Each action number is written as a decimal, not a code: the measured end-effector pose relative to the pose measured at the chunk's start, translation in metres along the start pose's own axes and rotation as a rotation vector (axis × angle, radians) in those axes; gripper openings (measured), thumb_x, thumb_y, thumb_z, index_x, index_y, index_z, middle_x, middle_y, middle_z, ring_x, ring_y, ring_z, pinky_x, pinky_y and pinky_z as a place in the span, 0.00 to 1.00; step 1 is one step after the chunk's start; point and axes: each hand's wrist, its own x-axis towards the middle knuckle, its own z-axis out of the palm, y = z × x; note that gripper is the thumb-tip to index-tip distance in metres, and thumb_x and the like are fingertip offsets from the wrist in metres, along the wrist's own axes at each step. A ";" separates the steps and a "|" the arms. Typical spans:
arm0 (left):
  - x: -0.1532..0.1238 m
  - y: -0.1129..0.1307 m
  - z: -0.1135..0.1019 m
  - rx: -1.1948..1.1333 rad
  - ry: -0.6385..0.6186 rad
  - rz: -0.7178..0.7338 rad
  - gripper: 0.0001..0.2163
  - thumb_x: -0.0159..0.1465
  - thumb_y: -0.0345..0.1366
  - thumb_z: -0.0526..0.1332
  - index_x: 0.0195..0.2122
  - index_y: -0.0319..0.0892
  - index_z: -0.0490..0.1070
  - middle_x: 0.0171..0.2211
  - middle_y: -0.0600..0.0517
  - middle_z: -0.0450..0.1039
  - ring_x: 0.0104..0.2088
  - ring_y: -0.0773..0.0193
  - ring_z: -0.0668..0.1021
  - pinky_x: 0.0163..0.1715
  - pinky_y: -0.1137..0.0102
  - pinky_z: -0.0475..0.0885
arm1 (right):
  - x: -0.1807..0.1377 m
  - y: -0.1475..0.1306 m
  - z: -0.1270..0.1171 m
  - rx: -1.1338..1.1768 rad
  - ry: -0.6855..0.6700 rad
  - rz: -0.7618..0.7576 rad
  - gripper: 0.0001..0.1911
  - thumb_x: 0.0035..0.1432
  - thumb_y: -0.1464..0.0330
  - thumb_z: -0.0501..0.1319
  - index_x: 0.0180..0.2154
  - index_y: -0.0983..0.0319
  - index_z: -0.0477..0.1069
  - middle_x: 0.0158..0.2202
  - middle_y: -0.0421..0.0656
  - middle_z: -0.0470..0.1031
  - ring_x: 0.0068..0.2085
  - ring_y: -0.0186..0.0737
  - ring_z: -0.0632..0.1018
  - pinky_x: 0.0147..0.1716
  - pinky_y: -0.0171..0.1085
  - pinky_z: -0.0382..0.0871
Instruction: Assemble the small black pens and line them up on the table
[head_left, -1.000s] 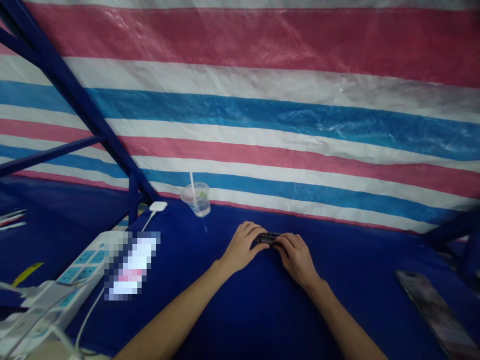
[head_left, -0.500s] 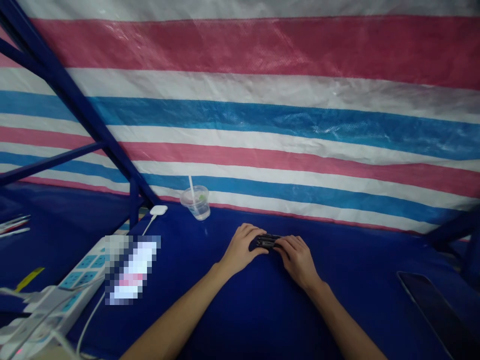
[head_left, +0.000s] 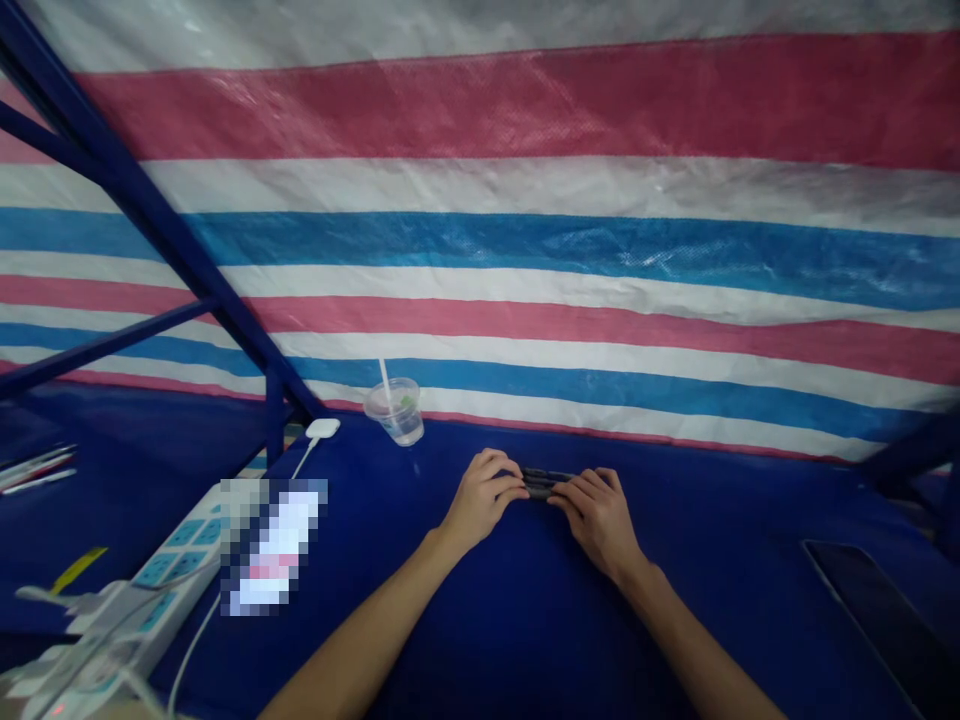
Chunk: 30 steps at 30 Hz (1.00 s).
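Between my hands, several slim black pens (head_left: 538, 483) lie side by side, pointing left to right just above or on the blue tabletop (head_left: 480, 620). My left hand (head_left: 484, 497) pinches their left ends between thumb and fingers. At the other end, my right hand (head_left: 595, 512) is closed round the right ends, its fingers hiding the tips. Only the middle stretch of the pens shows. Whether they touch the table I cannot tell.
A clear plastic cup (head_left: 403, 418) with a straw stands behind, near the striped tarp (head_left: 570, 240). On the left are a lit, blurred-out phone (head_left: 277, 545), a white power strip (head_left: 169, 575) with cables and a white charger (head_left: 322, 428). A dark phone (head_left: 870, 610) lies right.
My left fingers have closed from a wider curve into a pinch on the pens' left ends. My right hand stays on the right ends. The camera view has shifted slightly.
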 end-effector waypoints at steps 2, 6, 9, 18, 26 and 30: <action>0.001 0.001 -0.002 0.023 0.005 -0.009 0.07 0.70 0.39 0.64 0.38 0.45 0.80 0.41 0.50 0.79 0.47 0.57 0.74 0.48 0.58 0.70 | 0.000 0.001 -0.004 0.044 0.046 0.073 0.12 0.68 0.59 0.63 0.35 0.58 0.79 0.28 0.42 0.79 0.33 0.41 0.75 0.44 0.45 0.61; 0.004 0.003 -0.004 0.034 0.015 -0.059 0.08 0.72 0.39 0.61 0.40 0.43 0.78 0.40 0.49 0.78 0.45 0.58 0.74 0.48 0.58 0.69 | 0.006 0.007 -0.017 0.415 0.082 0.455 0.21 0.64 0.48 0.63 0.39 0.59 0.81 0.25 0.41 0.76 0.27 0.40 0.72 0.33 0.40 0.63; 0.005 0.004 -0.005 0.025 0.004 -0.070 0.09 0.74 0.38 0.58 0.39 0.43 0.77 0.40 0.49 0.78 0.45 0.58 0.74 0.48 0.59 0.70 | 0.012 0.009 -0.026 0.926 -0.034 0.709 0.33 0.67 0.42 0.50 0.40 0.60 0.80 0.21 0.41 0.72 0.23 0.39 0.70 0.25 0.38 0.61; 0.005 0.008 -0.006 -0.005 -0.024 -0.062 0.10 0.74 0.37 0.57 0.38 0.43 0.76 0.39 0.48 0.78 0.45 0.57 0.74 0.48 0.59 0.71 | 0.008 0.017 -0.020 1.385 -0.155 0.778 0.29 0.66 0.43 0.51 0.39 0.61 0.73 0.22 0.40 0.66 0.20 0.34 0.62 0.23 0.38 0.59; 0.003 0.009 -0.007 -0.023 -0.007 -0.091 0.09 0.74 0.37 0.58 0.38 0.43 0.76 0.39 0.48 0.78 0.45 0.58 0.74 0.48 0.59 0.71 | 0.005 0.014 -0.017 1.486 -0.161 0.797 0.25 0.65 0.44 0.56 0.38 0.59 0.71 0.22 0.38 0.64 0.20 0.33 0.60 0.24 0.37 0.56; 0.002 0.005 -0.008 -0.032 0.000 -0.120 0.09 0.73 0.38 0.59 0.39 0.43 0.76 0.40 0.48 0.77 0.45 0.58 0.74 0.48 0.59 0.72 | 0.006 0.016 -0.015 1.401 -0.144 0.809 0.25 0.64 0.45 0.57 0.36 0.60 0.74 0.21 0.39 0.67 0.19 0.33 0.62 0.23 0.37 0.57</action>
